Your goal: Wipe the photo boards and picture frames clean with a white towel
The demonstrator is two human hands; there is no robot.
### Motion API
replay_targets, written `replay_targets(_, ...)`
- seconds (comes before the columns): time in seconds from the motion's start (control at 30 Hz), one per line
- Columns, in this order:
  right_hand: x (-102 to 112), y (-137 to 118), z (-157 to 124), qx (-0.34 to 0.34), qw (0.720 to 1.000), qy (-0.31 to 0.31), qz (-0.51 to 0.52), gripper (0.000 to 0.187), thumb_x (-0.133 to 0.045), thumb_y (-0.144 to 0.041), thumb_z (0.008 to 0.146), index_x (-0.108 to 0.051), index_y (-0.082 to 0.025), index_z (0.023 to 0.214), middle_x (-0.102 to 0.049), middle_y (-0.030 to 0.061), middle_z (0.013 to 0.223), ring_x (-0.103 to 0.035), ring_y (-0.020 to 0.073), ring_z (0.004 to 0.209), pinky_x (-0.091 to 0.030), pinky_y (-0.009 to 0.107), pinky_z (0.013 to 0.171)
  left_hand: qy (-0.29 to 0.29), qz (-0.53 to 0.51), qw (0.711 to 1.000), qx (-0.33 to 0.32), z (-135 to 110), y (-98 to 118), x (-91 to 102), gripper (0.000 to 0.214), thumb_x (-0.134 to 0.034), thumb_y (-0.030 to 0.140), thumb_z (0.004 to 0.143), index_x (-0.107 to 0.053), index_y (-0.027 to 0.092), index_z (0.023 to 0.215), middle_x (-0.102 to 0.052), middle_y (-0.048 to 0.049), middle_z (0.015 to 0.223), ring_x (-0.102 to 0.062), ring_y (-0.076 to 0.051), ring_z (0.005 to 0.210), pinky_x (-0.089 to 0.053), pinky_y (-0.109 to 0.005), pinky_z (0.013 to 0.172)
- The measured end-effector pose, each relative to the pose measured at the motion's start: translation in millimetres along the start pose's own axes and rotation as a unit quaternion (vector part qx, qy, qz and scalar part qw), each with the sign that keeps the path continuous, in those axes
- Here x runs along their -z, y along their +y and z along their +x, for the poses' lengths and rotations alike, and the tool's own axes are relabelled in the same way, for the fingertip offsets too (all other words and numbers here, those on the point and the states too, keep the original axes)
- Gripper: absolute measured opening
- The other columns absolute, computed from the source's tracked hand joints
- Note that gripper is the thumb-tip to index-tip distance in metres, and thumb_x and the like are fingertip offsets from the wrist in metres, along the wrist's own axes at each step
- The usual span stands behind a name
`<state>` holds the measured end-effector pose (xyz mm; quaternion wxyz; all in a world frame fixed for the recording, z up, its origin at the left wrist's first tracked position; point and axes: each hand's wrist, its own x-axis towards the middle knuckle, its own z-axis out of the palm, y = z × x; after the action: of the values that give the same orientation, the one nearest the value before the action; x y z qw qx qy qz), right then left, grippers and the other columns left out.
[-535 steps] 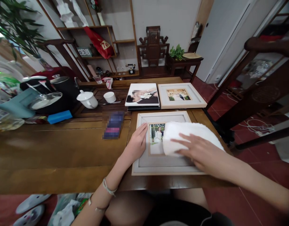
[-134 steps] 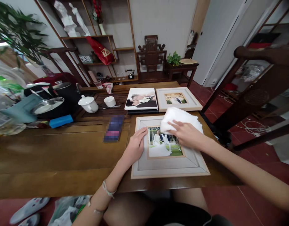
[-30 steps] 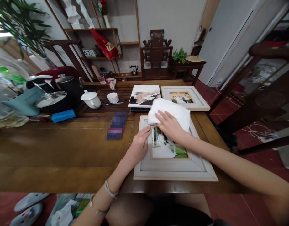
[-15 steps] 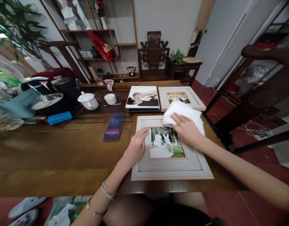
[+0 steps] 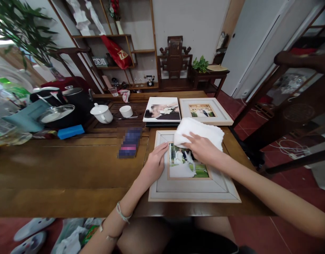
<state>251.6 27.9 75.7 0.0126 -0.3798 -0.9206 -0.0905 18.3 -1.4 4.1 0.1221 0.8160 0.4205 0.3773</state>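
A white picture frame with a photo of two people lies flat on the wooden table before me. My left hand rests on its left side, fingers stretched out along the inner edge of the frame. A folded white cloth covers the upper part of the frame, and my right hand holds it down there with the fingers pressed on it. The right hand and cloth hide the top of the photo.
Behind are a second white frame and a photo panel. A blurred phone-like object lies to the left. Farther left stand a lidded white cup, a small white bowl, a blue block and a glass-lidded pot.
My right hand has slid the white cloth left along the top of the frame, over more of the photo's upper edge. The left hand stays in place on the frame.
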Motion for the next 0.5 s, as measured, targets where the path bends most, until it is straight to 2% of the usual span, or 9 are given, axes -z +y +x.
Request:
replay_targets(0.13, 3, 35, -41, 0.006, 0.997, 0.016, 0.072, 0.053, -0.045, 0.0, 0.072, -0.067, -0.023, 0.114, -0.066, 0.0093, 0.12, -0.061, 0.0259, 0.106, -0.032, 0.058, 0.105, -0.008, -0.001, 1.0, 0.01, 0, 1, 0.0, 0.044, -0.041, 0.005, 0.09, -0.059, 0.015, 0.128, -0.059, -0.0141, 0.135, -0.052, -0.025, 0.13, -0.043, -0.049, 0.11)
replay_targets(0.23, 6, 40, -46, 0.003, 0.994, 0.028, 0.102, 0.05, -0.043, -0.001, 0.075, -0.068, -0.024, 0.112, -0.069, 0.0071, 0.109, -0.063, 0.0229, 0.099, -0.036, 0.053, 0.103, -0.015, 0.001, 1.0, 0.02, 0, 2, 1.0, 0.042, -0.039, 0.007, 0.092, -0.059, 0.013, 0.128, -0.059, -0.0154, 0.135, -0.051, -0.025, 0.131, -0.041, -0.049, 0.111)
replay_targets(0.4, 3, 0, -12, 0.032, 0.998, 0.015, 0.049, 0.051, -0.049, -0.003, 0.074, -0.064, -0.02, 0.12, -0.063, 0.0108, 0.124, -0.056, 0.0277, 0.113, -0.043, 0.046, 0.096, -0.011, -0.002, 0.999, 0.031, -1, 4, 2.2, 0.04, -0.037, 0.012, 0.096, -0.055, 0.016, 0.132, -0.057, -0.0143, 0.137, -0.05, -0.023, 0.131, -0.04, -0.049, 0.112)
replay_targets(0.5, 0, -27, 7, 0.053, 0.998, -0.002, 0.015, 0.046, -0.052, -0.005, 0.076, -0.063, -0.016, 0.119, -0.058, 0.0142, 0.13, -0.055, 0.031, 0.114, -0.048, 0.042, 0.087, -0.012, -0.006, 0.999, 0.04, 0, 5, 2.9, 0.039, -0.036, 0.016, 0.097, -0.054, 0.017, 0.131, -0.056, -0.0143, 0.138, -0.049, -0.022, 0.132, -0.039, -0.047, 0.112)
